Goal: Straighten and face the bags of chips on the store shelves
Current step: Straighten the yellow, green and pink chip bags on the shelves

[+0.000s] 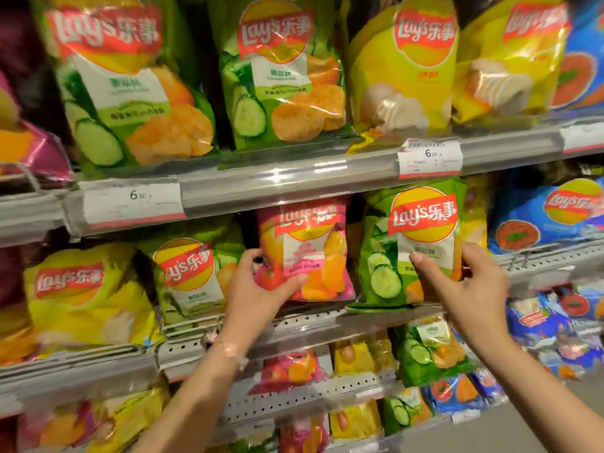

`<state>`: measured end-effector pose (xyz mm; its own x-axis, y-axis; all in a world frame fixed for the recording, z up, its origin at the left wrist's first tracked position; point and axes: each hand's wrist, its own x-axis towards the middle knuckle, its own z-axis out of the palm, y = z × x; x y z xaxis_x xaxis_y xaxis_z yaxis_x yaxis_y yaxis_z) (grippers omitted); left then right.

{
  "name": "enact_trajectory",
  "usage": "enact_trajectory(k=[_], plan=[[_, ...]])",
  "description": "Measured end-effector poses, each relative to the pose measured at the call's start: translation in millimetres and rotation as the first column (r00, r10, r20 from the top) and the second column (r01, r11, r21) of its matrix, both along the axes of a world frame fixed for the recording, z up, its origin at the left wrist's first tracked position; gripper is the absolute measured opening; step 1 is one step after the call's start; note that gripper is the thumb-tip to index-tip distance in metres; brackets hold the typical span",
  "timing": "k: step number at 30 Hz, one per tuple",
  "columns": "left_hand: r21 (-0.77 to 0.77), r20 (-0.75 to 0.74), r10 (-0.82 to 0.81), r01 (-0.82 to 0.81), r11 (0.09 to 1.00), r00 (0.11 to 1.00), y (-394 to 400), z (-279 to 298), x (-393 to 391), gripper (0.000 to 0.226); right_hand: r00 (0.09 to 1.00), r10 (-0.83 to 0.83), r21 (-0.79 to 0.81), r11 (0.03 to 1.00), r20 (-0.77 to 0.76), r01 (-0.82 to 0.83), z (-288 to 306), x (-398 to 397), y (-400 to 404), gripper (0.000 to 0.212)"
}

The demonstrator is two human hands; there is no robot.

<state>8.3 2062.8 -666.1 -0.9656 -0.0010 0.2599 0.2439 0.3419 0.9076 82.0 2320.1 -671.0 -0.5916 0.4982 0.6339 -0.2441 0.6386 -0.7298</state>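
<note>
You are in a shop aisle: tiered metal shelves (294,181) packed with chip bags (287,76), with price tags (429,158) clipped to the edges.

The small print on the price labels (429,158) along the upper shelf's front edge is too blurred to read. The left hand (261,286) covers the pink bag's (307,250) lower left corner. Bags at the shelf's far left end are cut off.

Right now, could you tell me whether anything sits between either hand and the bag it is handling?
Nothing visible does: the left hand already grips the pink bag, and the right hand grips the green cucumber bag.
</note>
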Motion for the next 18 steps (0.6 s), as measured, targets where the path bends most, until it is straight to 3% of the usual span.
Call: enact_trajectory(k=[5,8,14,18], plan=[[0.065,-0.195,0.002,0.011,0.998,0.981,-4,-17,6,0.068,0.989,-0.045,0.012,0.999,-0.143,0.047,-15,-10,0,0.043],[0.098,-0.261,-0.020,0.047,0.994,0.965,-11,-23,17,0.065,0.987,-0.039,0.007,0.999,-0.154,0.040,-19,-14,9,0.044],[0.243,-0.173,-0.099,0.140,0.960,0.980,-38,-27,49,0.055,0.993,-0.010,0.092,0.996,-0.116,0.021,-17,-7,-1,0.057],[0.228,-0.149,-0.082,0.115,0.967,0.985,-64,-30,66,0.071,0.983,-0.006,0.074,0.997,-0.184,0.020,-10,-14,-29,0.036]])
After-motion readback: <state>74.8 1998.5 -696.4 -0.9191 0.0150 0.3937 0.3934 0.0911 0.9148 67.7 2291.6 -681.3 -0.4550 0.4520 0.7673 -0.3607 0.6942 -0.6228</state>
